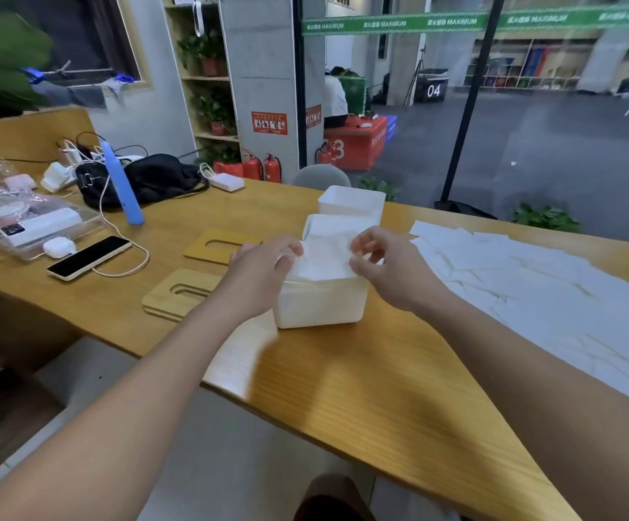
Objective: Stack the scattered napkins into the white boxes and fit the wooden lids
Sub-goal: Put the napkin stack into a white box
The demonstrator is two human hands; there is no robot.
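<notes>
A white box (320, 304) stands near the table's front edge with a stack of napkins (324, 259) rising above its rim. My left hand (264, 268) grips the stack's left side and my right hand (384, 265) pinches its right side. Two more white boxes, one (337, 223) just behind and one (350, 200) farther back, stand beyond it. Two wooden lids with slots lie to the left, one (177, 293) nearer and one (213, 247) farther. Scattered napkins (531, 280) cover the table at the right. A flat white pile (237, 357) lies at the table's edge under my left forearm.
On the wooden table (362, 389) at the left lie a phone (89, 256) on a cable, a white earbud case (59, 247), a clear tray (34, 229), a blue bottle (121, 184) and a black bag (147, 178). A glass wall runs behind the table.
</notes>
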